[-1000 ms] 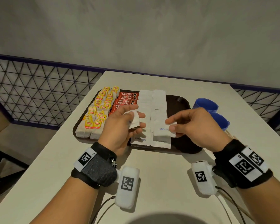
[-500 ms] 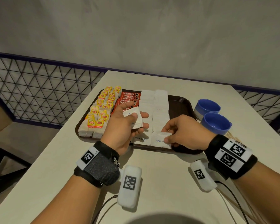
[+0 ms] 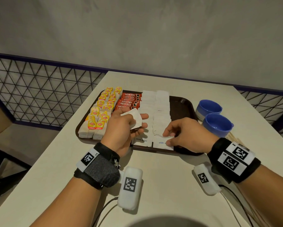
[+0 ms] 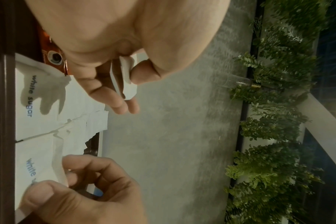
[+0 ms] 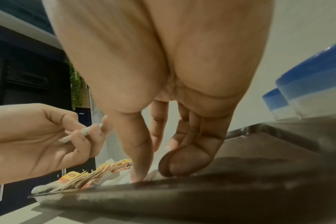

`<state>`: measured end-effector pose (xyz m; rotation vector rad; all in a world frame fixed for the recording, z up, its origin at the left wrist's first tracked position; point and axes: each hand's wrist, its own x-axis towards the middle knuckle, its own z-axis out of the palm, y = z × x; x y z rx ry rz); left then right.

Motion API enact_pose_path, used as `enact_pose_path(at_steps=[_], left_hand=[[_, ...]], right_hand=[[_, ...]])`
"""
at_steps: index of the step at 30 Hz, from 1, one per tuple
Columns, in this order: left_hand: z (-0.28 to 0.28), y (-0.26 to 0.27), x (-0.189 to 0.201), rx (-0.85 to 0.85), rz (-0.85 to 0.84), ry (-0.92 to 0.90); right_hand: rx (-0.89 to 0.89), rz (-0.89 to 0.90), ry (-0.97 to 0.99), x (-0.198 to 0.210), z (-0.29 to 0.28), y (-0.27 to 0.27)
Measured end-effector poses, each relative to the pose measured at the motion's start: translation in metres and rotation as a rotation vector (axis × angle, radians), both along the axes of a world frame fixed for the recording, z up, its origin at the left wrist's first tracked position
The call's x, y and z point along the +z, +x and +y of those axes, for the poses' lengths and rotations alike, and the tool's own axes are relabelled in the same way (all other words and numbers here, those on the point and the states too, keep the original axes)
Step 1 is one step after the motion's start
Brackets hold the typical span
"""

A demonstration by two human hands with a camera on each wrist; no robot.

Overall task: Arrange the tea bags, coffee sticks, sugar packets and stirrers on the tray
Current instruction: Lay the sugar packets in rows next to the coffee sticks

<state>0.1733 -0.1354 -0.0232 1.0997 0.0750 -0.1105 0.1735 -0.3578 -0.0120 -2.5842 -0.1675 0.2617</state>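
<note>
A dark brown tray (image 3: 185, 104) holds yellow-tagged tea bags (image 3: 101, 112) at the left, red coffee sticks (image 3: 129, 100) beside them, and two columns of white sugar packets (image 3: 162, 104). My left hand (image 3: 137, 122) hovers over the tray's middle and grips a small stack of sugar packets (image 3: 135, 117) between thumb and fingers, seen edge-on in the left wrist view (image 4: 126, 75). My right hand (image 3: 168, 138) pinches one sugar packet (image 3: 162, 142) at the near end of the right column, thumb on top, its far edge lifted (image 4: 58, 159).
Two blue cups (image 3: 209, 107) (image 3: 218, 123) stand right of the tray. Wooden stirrers (image 3: 234, 138) lie on the table behind my right wrist, partly hidden. The tray's right part is bare. A mesh railing (image 3: 39, 89) runs beyond the table's left edge.
My right hand has come down and toward me with its sugar packet, from above the right column to the column's near end. My left hand has stayed over the tray with its stack.
</note>
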Motion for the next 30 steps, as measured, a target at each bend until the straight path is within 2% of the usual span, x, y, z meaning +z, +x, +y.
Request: enact_pose_path(at_steps=[4,7,12,15,18,22,26,30], left_hand=[[-0.002,-0.001,0.003,-0.021,-0.056,0.065],[-0.001,-0.001,0.001,-0.064,-0.079,0.098],[-0.004,-0.005,-0.005,-0.322,-0.062,0.025],[-0.007,-0.009,-0.004,-0.391,-0.104,0.018],[-0.006,-0.010,-0.004,-0.381,-0.123,0.075],[-0.006,-0.007,-0.006,-0.256,-0.131,0.135],[-0.007,-0.007,-0.002,-0.274,-0.111,0.076],[-0.006,-0.006,-0.004,-0.242,-0.160,0.169]], right_hand=[[-0.004,-0.023,0.009,0.005,-0.002,0.000],[-0.008,-0.030,0.102,0.018,-0.003,-0.002],[0.002,-0.113,0.331,0.042,0.009,-0.012],[-0.021,-0.116,0.470,0.050,0.019,-0.016],[0.019,-0.103,0.450,0.051,0.022,-0.017],[0.027,-0.047,0.501,0.051,0.020,-0.020],[-0.027,-0.067,0.567,0.053,0.018,-0.020],[0.044,0.017,0.537,0.053,0.017,-0.022]])
